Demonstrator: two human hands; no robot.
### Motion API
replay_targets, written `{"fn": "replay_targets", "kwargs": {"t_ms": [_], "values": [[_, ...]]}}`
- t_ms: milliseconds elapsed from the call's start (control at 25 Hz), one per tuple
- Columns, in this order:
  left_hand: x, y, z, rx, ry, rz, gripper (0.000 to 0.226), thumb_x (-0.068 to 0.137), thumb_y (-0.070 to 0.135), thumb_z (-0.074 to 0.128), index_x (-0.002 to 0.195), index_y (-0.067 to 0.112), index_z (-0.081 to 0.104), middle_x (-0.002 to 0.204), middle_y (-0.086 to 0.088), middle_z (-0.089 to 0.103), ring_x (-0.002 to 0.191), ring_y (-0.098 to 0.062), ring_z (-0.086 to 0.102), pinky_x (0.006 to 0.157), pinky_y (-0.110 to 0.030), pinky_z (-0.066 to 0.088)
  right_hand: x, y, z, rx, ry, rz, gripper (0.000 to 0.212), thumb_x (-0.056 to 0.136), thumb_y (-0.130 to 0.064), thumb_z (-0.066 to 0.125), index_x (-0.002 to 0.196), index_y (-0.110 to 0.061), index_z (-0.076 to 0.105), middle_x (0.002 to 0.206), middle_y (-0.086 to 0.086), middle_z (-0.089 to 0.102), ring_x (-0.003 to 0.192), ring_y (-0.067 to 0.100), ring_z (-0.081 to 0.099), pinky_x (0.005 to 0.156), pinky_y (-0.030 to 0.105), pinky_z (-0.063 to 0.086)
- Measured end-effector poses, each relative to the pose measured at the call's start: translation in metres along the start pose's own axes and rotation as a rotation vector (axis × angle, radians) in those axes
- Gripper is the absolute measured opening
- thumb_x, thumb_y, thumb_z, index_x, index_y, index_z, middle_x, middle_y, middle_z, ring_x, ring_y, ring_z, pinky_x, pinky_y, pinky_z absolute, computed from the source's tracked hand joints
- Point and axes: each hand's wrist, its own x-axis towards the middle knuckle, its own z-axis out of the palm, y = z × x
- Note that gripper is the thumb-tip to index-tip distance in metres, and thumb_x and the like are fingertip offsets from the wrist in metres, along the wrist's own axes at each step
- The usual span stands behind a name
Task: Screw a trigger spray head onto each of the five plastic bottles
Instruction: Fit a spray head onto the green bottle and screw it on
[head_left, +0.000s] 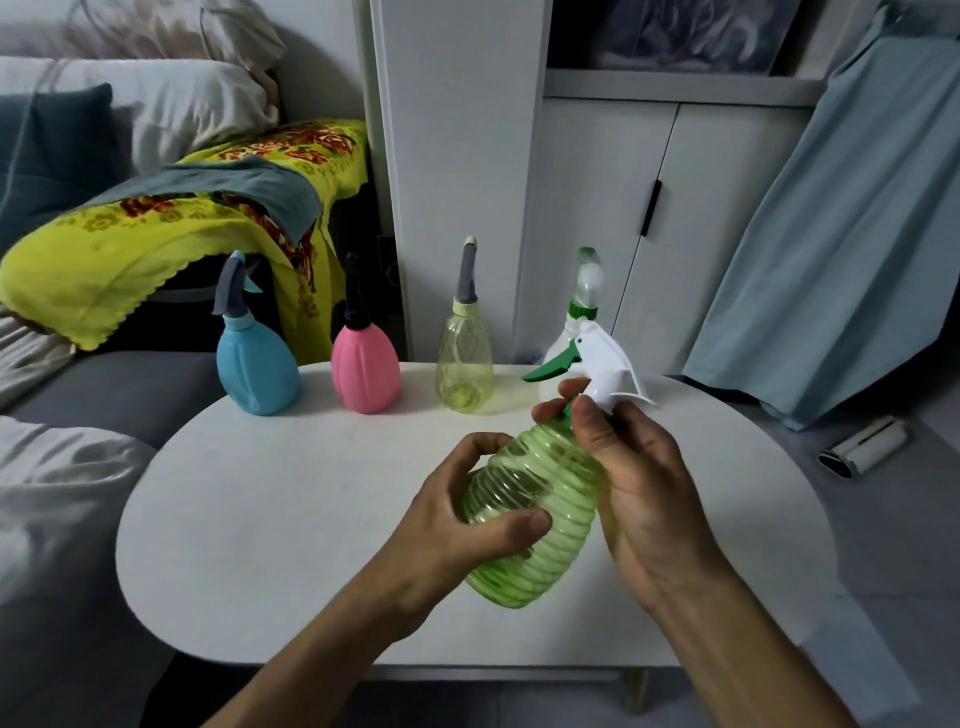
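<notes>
Right hand (639, 483): fingers (589, 421) pinched round the green collar (569, 408) of the white trigger spray head (605, 364), thumb on the near side, index tip on the far side. Left hand (457, 514): fingers wrapped round the belly of the ribbed green bottle (540, 514), thumb across the front ribs, holding it tilted, neck away from the person, raised off the white tabletop (291, 499). Head sits on the neck, green trigger lever (550, 366) pointing left. Can't tell how far the collar is threaded down; the joint is hidden by the fingers. Relative to the held bottle: four more stand in a row behind it at the far tabletop edge, blue bottle (257, 364) farthest left, pink bottle (365, 369), pale yellow clear bottle (464, 364), then a white bottle (558, 348) directly behind the held head and partly blocked by it. All four appear to carry a head already. My read: this is the fifth and last bottle, step in hand is turning the collar down. Next move calls for the left hand to lock the body against rotation while the right twists the collar until snug, regripping between turns; keep the head square to the neck so it doesn't cross-thread. Then stand it at the right end of the row.
</notes>
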Motion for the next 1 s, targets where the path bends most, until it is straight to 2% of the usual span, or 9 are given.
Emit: {"fn": "replay_targets", "kwargs": {"t_ms": [80, 200, 320, 440, 520, 640, 760, 880, 1000], "values": [[0.002, -0.001, -0.002, -0.062, 0.019, -0.004, 0.060, 0.065, 0.031, 0.084, 0.117, 0.015, 0.058, 0.107, -0.016, 0.069, 0.094, -0.028, 0.068, 0.076, -0.034, 0.056, -0.001, -0.002, -0.002, -0.068, -0.143, 0.028, 0.038, 0.083, -0.045, 0.067, 0.115, -0.025, 0.067, 0.110, 0.006, 0.075, 0.108, 0.022, 0.068, 0.097, 0.047, 0.052], [0.010, 0.003, -0.005, -0.188, 0.040, 0.029, 0.056, 0.071, 0.029, 0.080, 0.121, 0.014, 0.059, 0.114, -0.022, 0.067, 0.103, -0.040, 0.066, 0.087, -0.052, 0.056, -0.006, -0.003, 0.000, -0.148, -0.332, 0.118, 0.045, 0.081, -0.041, 0.077, 0.123, -0.034, 0.062, 0.119, 0.001, 0.072, 0.113, 0.019, 0.067, 0.089, 0.030, 0.055], [0.019, 0.009, 0.003, -0.107, 0.014, 0.024, 0.050, 0.079, 0.037, 0.075, 0.126, 0.025, 0.063, 0.122, -0.010, 0.069, 0.115, -0.032, 0.064, 0.098, -0.053, 0.050, -0.007, -0.002, -0.001, -0.158, -0.185, 0.064, 0.043, 0.074, -0.031, 0.082, 0.114, -0.029, 0.067, 0.111, 0.003, 0.075, 0.105, 0.019, 0.071, 0.082, 0.028, 0.055], [0.024, 0.008, 0.013, -0.054, 0.109, -0.093, 0.048, 0.071, 0.055, 0.075, 0.116, 0.044, 0.065, 0.117, 0.010, 0.071, 0.111, -0.011, 0.066, 0.095, -0.044, 0.054, 0.007, -0.015, -0.023, -0.146, 0.056, -0.053, 0.055, 0.061, -0.032, 0.088, 0.111, -0.030, 0.066, 0.105, -0.003, 0.076, 0.096, 0.014, 0.073, 0.072, 0.021, 0.055], [0.026, 0.006, 0.009, -0.019, 0.198, -0.138, 0.045, 0.070, 0.064, 0.074, 0.110, 0.044, 0.067, 0.113, 0.013, 0.071, 0.110, -0.009, 0.065, 0.092, -0.041, 0.055, 0.032, -0.029, -0.050, -0.248, 0.253, -0.186, 0.057, 0.057, -0.035, 0.088, 0.109, -0.036, 0.064, 0.106, -0.009, 0.073, 0.095, 0.009, 0.070, 0.071, 0.019, 0.054], [0.028, 0.002, -0.003, -0.016, 0.314, -0.174, 0.036, 0.074, 0.057, 0.066, 0.104, 0.037, 0.070, 0.110, 0.010, 0.072, 0.108, -0.012, 0.065, 0.092, -0.042, 0.054, 0.084, -0.037, -0.102, -0.486, 0.459, -0.246, 0.065, 0.060, -0.030, 0.089, 0.118, -0.035, 0.060, 0.121, 0.002, 0.065, 0.106, 0.020, 0.065, 0.085, 0.039, 0.056], [0.025, -0.001, -0.013, -0.011, 0.367, -0.186, 0.030, 0.072, 0.050, 0.068, 0.097, 0.036, 0.074, 0.103, 0.011, 0.075, 0.106, -0.013, 0.067, 0.092, -0.044, 0.054, 0.129, -0.011, -0.146, -0.626, 0.503, -0.173, 0.067, 0.065, -0.019, 0.089, 0.123, -0.026, 0.056, 0.124, 0.007, 0.064, 0.109, 0.029, 0.063, 0.094, 0.050, 0.052], [0.027, -0.006, -0.021, 0.019, 0.382, -0.199, 0.042, 0.061, 0.057, 0.067, 0.097, 0.038, 0.074, 0.101, 0.011, 0.075, 0.104, -0.012, 0.068, 0.091, -0.044, 0.055, 0.155, 0.031, -0.178, -0.615, 0.519, -0.124, 0.064, 0.066, -0.014, 0.089, 0.116, -0.028, 0.052, 0.117, 0.006, 0.065, 0.104, 0.028, 0.064, 0.091, 0.046, 0.054], [0.029, -0.005, -0.024, 0.025, 0.383, -0.207, 0.038, 0.062, 0.053, 0.067, 0.096, 0.037, 0.075, 0.100, 0.010, 0.076, 0.102, -0.013, 0.068, 0.088, -0.043, 0.056, 0.162, 0.068, -0.200, -0.634, 0.468, -0.008, 0.064, 0.072, -0.017, 0.087, 0.124, -0.029, 0.051, 0.123, 0.005, 0.063, 0.106, 0.024, 0.061, 0.090, 0.039, 0.051]]}}
